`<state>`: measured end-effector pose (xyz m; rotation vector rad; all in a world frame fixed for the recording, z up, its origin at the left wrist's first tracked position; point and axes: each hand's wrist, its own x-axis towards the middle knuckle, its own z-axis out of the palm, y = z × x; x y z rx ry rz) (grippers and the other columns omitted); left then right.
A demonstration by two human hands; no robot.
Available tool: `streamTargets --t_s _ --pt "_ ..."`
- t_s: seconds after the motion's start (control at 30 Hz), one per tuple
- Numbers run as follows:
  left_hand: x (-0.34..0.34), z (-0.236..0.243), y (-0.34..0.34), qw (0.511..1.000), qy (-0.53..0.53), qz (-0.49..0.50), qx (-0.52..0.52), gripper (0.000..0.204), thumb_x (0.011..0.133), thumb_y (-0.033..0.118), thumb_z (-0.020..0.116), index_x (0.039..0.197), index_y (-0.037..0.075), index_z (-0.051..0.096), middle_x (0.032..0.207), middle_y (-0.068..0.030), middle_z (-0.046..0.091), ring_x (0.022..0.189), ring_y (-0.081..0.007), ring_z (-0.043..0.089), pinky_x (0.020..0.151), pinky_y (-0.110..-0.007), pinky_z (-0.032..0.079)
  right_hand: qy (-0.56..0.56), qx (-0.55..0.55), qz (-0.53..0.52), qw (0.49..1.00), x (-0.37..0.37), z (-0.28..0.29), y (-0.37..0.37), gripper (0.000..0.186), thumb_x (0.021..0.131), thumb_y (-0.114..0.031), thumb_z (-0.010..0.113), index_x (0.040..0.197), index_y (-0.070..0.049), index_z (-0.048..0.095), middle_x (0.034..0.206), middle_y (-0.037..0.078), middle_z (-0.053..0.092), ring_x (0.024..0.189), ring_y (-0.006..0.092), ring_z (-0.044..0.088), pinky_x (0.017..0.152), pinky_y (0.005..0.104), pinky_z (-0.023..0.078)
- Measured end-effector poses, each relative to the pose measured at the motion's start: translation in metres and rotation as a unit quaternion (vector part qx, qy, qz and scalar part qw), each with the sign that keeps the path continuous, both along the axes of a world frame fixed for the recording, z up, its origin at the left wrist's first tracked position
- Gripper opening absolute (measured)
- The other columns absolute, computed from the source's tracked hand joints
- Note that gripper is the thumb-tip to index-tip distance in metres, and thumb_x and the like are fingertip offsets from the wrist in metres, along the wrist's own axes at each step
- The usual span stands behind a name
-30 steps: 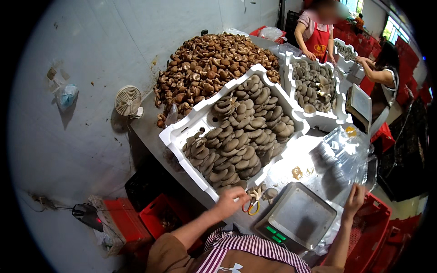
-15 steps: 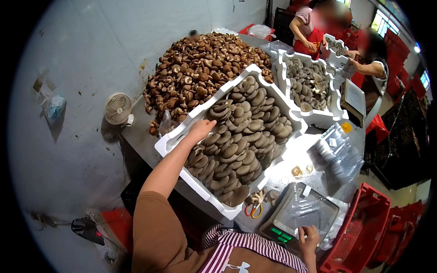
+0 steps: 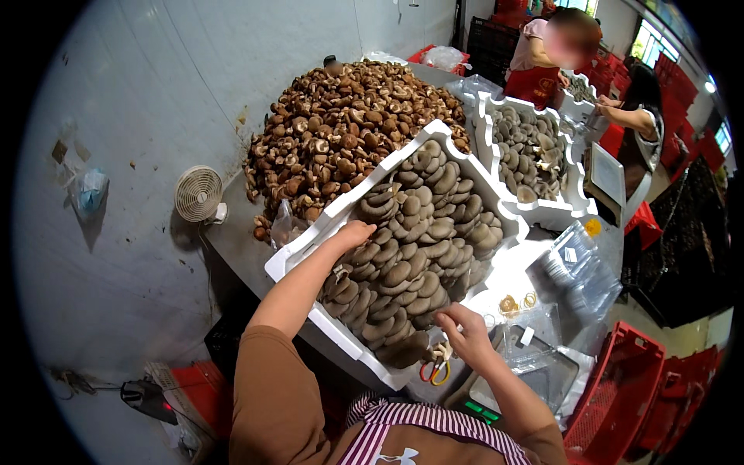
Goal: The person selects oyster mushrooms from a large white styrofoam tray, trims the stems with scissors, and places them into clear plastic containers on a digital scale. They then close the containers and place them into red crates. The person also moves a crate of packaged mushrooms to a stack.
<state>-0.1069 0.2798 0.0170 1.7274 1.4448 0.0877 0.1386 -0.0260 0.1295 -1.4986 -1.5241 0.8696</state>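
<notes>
A white foam box (image 3: pixel 329 203) full of grey-brown oyster mushrooms (image 3: pixel 422 252) stands tilted across the table in front of me. My left hand (image 3: pixel 355 235) reaches over its left wall onto the mushrooms, with its fingers curled; their tips are hidden, so what they grip does not show. Over the box's near right edge is my right hand (image 3: pixel 465 329), its thumb and fingers bent and a little apart, with nothing visible between them. Just below it lie red-and-yellow-handled scissors (image 3: pixel 435 372) beside some mushroom stems. My right forearm partly covers a scale (image 3: pixel 484 407) bearing a clear plastic tray (image 3: pixel 523 349).
Brown shiitake mushrooms (image 3: pixel 349 136) are heaped behind the box. A second foam box (image 3: pixel 570 203) of oyster mushrooms stands at the back right, near stacked clear trays (image 3: pixel 581 267). A red crate (image 3: pixel 620 387) is at the right, a fan (image 3: pixel 198 194) at the left. Two people work beyond.
My right hand has left the clear tray on the scale and moved up and left to the box's edge. The left hand has shifted slightly down and right over the mushrooms.
</notes>
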Motion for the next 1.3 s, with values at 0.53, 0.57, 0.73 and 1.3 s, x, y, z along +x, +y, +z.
streamTargets --t_s 0.53,0.57,0.73,1.3 --pt "0.006 0.013 0.002 0.997 0.023 0.049 -0.061 0.039 0.084 0.038 0.056 0.082 0.001 0.067 0.081 -0.0103 0.067 0.069 -0.0221 0.06 0.066 -0.037 0.044 0.095 -0.061 0.035 0.993 0.006 -0.026 0.038 0.023 0.095 -0.019 0.057 0.098 0.002 0.065 0.083 0.019 0.064 0.075 0.0352 0.062 0.068 0.0398 0.049" --pt "0.004 0.013 0.004 0.994 0.002 0.066 -0.083 0.036 0.085 0.035 0.056 0.082 0.001 0.067 0.079 -0.0093 0.067 0.069 -0.0206 0.06 0.065 -0.036 0.044 0.093 -0.059 0.034 0.993 0.007 -0.025 0.039 0.023 0.095 -0.019 0.057 0.098 0.002 0.065 0.083 0.019 0.063 0.075 0.0355 0.062 0.068 0.0399 0.049" --pt "0.003 0.045 -0.008 0.974 -0.095 0.119 -0.167 0.027 0.092 0.026 0.054 0.08 0.004 0.065 0.074 -0.0046 0.063 0.067 -0.0139 0.057 0.064 -0.03 0.042 0.092 -0.052 0.033 0.994 0.011 -0.037 0.041 0.022 0.095 -0.019 0.057 0.099 0.002 0.065 0.083 0.018 0.064 0.076 0.0342 0.064 0.068 0.0391 0.05" --pt "-0.001 0.017 -0.003 0.928 -0.189 0.133 -0.292 0.032 0.096 0.044 0.055 0.107 0.016 0.064 0.094 0.0064 0.061 0.081 -0.0067 0.053 0.062 -0.024 0.043 0.037 0.003 0.068 0.997 -0.02 -0.028 0.099 0.02 0.092 -0.019 0.06 0.1 -0.001 0.065 0.093 0.018 0.064 0.088 0.0366 0.063 0.076 0.0422 0.049"
